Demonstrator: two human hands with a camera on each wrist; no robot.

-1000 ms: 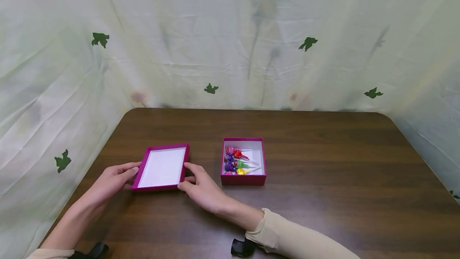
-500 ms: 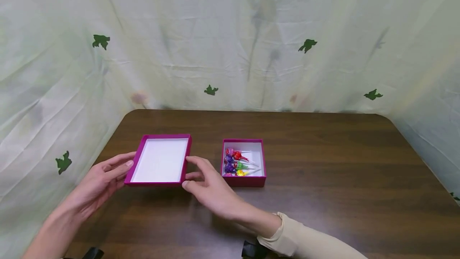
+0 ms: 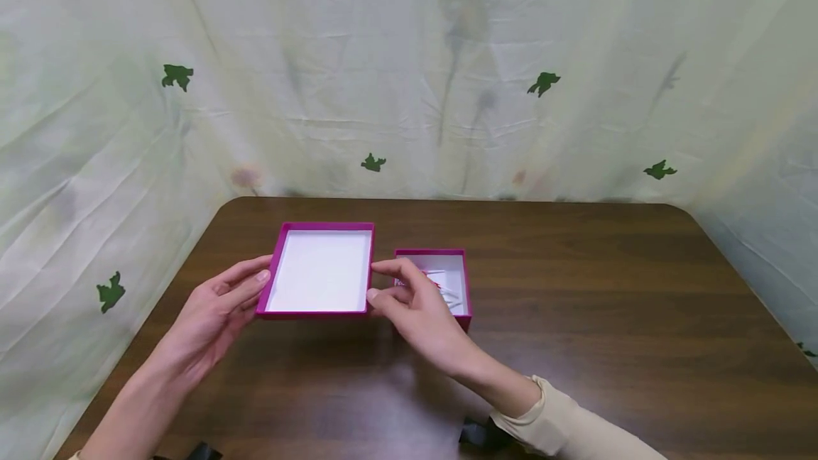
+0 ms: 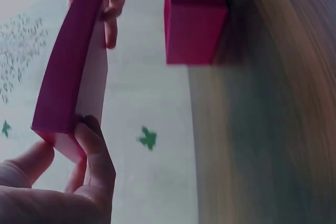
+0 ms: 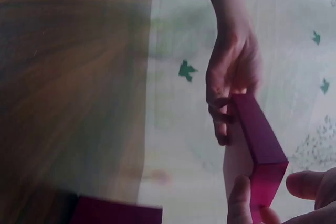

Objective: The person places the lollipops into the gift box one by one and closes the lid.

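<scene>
A shallow magenta box lid [image 3: 319, 272] with a white inside hangs above the table, its hollow side facing the head camera. My left hand [image 3: 214, 318] grips its left edge, thumb at the near side and fingers beneath. At the lid's right edge, my right hand [image 3: 428, 318] pinches it between thumb and fingers. Just behind that hand stands the matching magenta box [image 3: 450, 261], its top uncovered. Inside lie lollipops, of which mainly white sticks [image 3: 451, 298] show; my right hand hides most of the candy heads. In the left wrist view the box [image 4: 191, 30] stands apart from the lid.
The dark brown wooden table [image 3: 607, 318] extends widely to the right and toward the near side. A pale curtain [image 3: 409, 77] with green leaf shapes hangs behind and at both sides. Black wrist straps [image 3: 482, 435] show near the bottom edge.
Both hands have raised the lid off the table and carried it right, toward the box. My right hand now covers part of the box and its lollipops. The box has stayed in place.
</scene>
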